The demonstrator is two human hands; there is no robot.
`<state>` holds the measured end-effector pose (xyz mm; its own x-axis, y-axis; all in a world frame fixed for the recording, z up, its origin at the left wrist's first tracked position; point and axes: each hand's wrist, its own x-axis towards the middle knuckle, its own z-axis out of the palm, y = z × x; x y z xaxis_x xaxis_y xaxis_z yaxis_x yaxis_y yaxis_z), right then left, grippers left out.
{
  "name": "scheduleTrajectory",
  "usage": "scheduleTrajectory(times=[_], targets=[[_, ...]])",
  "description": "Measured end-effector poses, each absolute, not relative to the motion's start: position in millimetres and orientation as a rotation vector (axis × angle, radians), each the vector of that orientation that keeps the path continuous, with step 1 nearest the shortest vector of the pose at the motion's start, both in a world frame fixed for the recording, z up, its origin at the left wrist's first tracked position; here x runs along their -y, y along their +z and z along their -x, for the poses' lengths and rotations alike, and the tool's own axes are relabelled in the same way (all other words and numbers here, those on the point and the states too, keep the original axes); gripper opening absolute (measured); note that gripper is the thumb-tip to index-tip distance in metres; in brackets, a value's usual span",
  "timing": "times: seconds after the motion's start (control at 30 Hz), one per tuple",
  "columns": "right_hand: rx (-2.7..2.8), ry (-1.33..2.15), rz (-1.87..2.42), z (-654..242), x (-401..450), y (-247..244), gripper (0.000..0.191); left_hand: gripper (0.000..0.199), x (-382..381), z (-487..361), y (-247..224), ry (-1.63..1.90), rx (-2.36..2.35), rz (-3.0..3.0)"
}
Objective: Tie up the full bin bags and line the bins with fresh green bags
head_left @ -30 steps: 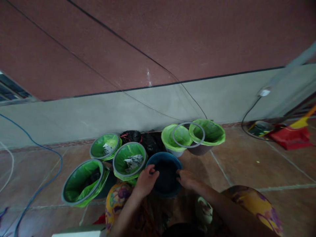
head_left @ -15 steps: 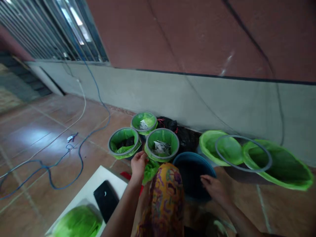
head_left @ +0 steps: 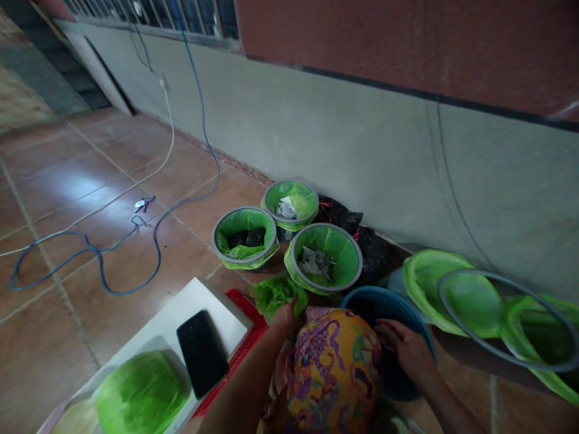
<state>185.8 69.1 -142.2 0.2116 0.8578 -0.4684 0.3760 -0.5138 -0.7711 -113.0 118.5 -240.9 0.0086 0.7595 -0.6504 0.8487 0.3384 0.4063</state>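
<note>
My left hand (head_left: 286,314) is closed on the edge of a crumpled green bag (head_left: 275,294), in front of the lined bins. Over the blue bucket (head_left: 409,313), my right hand (head_left: 402,343) has its fingers bent close together; whether anything is between them is too small to tell. My knee in patterned cloth (head_left: 337,367) lies between the hands. Beyond them stand three green-lined bins: one with black bundles (head_left: 244,262), one at the back with paper (head_left: 290,226), and a nearer one with grey scraps (head_left: 323,288).
A white board (head_left: 226,313) at lower left bears a phone (head_left: 202,352) and a green bundle (head_left: 140,392). Green-lined bins (head_left: 420,271) and a loose grey ring (head_left: 504,277) are at right. Black bags (head_left: 373,250) lie by the wall; a blue cable (head_left: 158,241) crosses the floor.
The view has shifted left and down. My left hand has moved down to the crumpled green bag and closed on it. My right hand remains over the bucket.
</note>
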Motion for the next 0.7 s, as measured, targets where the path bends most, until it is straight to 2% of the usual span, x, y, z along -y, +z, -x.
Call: scheduleTrajectory(times=[0.13,0.17,0.27,0.37,0.53,0.7], targets=[[1.122,1.300,2.024,-184.1,-70.6,-139.3,0.042,0.030,-126.2,111.5,-251.8,-0.123,-1.830,-1.370],[1.123,1.285,2.024,-183.9,-74.6,-137.2,0.041,0.025,-128.9,113.1,-251.9,-0.121,-1.856,-1.349],[1.159,1.210,1.987,-175.9,-98.7,-124.8,0.042,0.026,-133.5,119.7,-245.7,-0.061,-1.927,-1.325],[1.341,1.218,1.850,-147.6,-138.1,-105.2,0.040,0.022,-129.4,124.7,-234.1,0.160,-2.013,-1.326],[2.201,1.466,1.456,-58.4,-201.7,-86.3,0.034,0.017,-118.9,124.6,-212.9,0.484,-1.998,-1.255],[3.039,1.229,1.194,16.5,-220.2,-105.2,0.061,0.024,-118.9,123.1,-194.7,0.635,-1.882,-1.161]])
